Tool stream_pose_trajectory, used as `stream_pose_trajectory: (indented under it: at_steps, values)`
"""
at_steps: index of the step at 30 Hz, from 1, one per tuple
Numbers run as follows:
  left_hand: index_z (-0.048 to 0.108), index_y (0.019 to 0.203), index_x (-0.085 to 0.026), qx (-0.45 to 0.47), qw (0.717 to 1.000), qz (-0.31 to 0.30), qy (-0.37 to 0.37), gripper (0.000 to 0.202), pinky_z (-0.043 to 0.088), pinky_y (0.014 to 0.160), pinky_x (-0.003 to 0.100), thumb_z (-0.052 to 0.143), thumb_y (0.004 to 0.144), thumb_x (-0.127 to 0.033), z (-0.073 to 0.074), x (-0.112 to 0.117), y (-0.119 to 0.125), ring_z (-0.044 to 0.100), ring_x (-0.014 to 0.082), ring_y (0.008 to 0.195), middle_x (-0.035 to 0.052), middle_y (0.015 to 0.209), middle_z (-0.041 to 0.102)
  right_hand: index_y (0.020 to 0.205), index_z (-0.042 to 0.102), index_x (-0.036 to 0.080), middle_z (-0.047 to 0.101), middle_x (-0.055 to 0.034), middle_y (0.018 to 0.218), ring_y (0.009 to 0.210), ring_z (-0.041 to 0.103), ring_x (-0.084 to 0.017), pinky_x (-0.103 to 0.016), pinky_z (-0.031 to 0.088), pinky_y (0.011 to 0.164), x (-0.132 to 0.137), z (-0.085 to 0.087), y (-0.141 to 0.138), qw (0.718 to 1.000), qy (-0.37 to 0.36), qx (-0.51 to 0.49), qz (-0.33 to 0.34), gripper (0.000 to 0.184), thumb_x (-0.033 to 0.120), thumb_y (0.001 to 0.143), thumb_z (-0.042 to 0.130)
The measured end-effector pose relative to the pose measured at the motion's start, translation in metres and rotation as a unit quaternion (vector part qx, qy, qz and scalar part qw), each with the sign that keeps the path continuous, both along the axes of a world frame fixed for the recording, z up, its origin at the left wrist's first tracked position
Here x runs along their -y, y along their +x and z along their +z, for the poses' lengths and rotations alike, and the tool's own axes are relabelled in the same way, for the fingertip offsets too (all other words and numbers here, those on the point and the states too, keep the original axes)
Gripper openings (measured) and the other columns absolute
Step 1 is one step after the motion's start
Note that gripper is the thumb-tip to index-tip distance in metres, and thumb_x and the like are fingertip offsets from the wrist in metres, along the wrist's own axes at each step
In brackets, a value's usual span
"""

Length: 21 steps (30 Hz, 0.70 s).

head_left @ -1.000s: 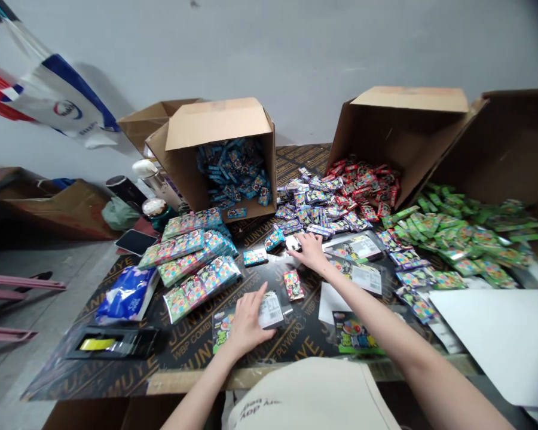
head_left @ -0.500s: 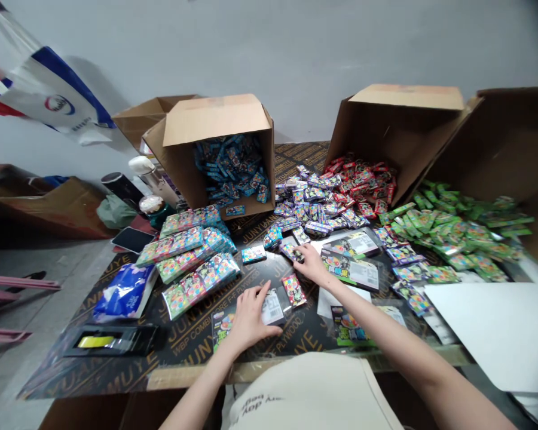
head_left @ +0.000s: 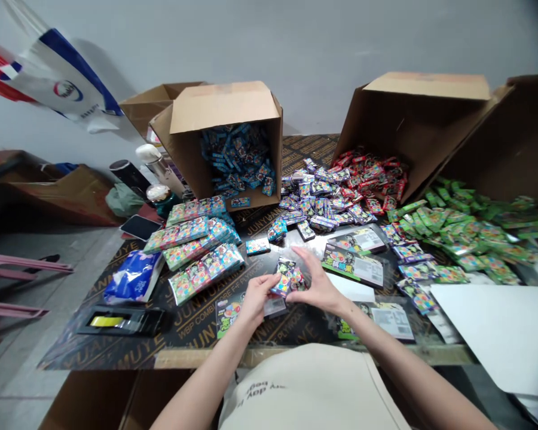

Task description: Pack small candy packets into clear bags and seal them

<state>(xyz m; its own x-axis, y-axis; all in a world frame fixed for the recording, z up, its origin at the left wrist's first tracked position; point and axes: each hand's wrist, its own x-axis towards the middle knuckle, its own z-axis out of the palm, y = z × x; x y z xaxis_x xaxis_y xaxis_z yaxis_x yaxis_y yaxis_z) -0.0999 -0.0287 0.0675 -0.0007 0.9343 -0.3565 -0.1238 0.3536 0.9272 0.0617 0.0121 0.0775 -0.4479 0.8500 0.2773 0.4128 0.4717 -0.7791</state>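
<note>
My left hand (head_left: 256, 298) pinches small candy packets (head_left: 283, 278), one purple and one red, by their left side. Around their right side curves my right hand (head_left: 319, 279), its thumb and fingers apart; the thumb tip is close to the packets' lower edge, and I cannot tell if it touches. Beneath my hands lies a flat printed package (head_left: 228, 313), partly covered by my left hand. Just beyond are a blue packet (head_left: 257, 246), another blue one (head_left: 277, 229) and a purple packet (head_left: 305, 230). Right of my right hand lie more printed packages (head_left: 354, 266).
Wrapped multicoloured bundles (head_left: 206, 272) are stacked at left, near a blue tissue pack (head_left: 133, 276) and tape dispenser (head_left: 121, 321). Cardboard boxes (head_left: 226, 107) stand behind, with blue, purple (head_left: 314, 190), red (head_left: 372, 176) and green packets (head_left: 457, 230). White sheets (head_left: 488, 334) lie right.
My left hand has lifted off the flat package and now grips the packets. The right hand has come back towards it, and the purple packet now sits with the red one. The view shifted slightly.
</note>
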Motion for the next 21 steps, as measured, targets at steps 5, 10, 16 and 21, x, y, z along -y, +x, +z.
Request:
stream_pose_trajectory:
  at_steps: [5,10,16,21]
  values:
    - [0.068,0.089,-0.012,-0.052,0.998,-0.035,0.026,0.044,0.047,0.071,0.032,0.059,0.071,-0.051,-0.005,0.012,-0.013,0.06,0.019,0.073,0.0099,0.083,0.067,0.131,0.035,0.022,0.048,-0.0095,0.124,0.113,0.043,-0.028,-0.044,0.031,0.096,0.014,-0.009,0.001,0.996,0.08,0.043,0.017,0.075,0.031,0.063,0.065]
    - [0.037,0.133,-0.024,-0.464,0.849,-0.15,0.203,0.098,0.027,0.098,0.049,0.078,0.046,-0.042,-0.015,0.026,-0.046,0.044,0.0319,0.111,0.0107,0.121,0.052,0.127,0.038,0.02,0.05,-0.0099,0.121,0.111,0.045,-0.029,-0.043,0.032,0.094,0.009,-0.021,0.021,0.993,0.093,0.069,-0.031,0.069,0.028,0.063,0.063]
    - [0.008,0.141,-0.021,-0.522,0.793,-0.192,0.249,0.105,0.029,0.098,0.045,0.069,0.056,-0.027,-0.015,0.036,-0.06,0.047,0.0269,0.106,0.0085,0.113,0.052,0.131,0.033,0.021,0.048,-0.0105,0.127,0.116,0.043,-0.027,-0.044,0.029,0.095,0.02,-0.025,0.025,0.99,0.064,0.1,0.08,0.071,0.026,0.067,0.063]
    - [0.005,0.141,-0.021,-0.508,0.782,-0.204,0.297,0.1,0.018,0.106,0.048,0.064,0.06,-0.022,-0.004,0.036,-0.061,0.043,0.0259,0.113,0.0084,0.121,0.048,0.131,0.032,0.021,0.047,-0.01,0.128,0.121,0.04,-0.025,-0.042,0.024,0.101,0.022,-0.013,0.021,0.978,0.055,0.085,0.183,0.073,0.025,0.065,0.063]
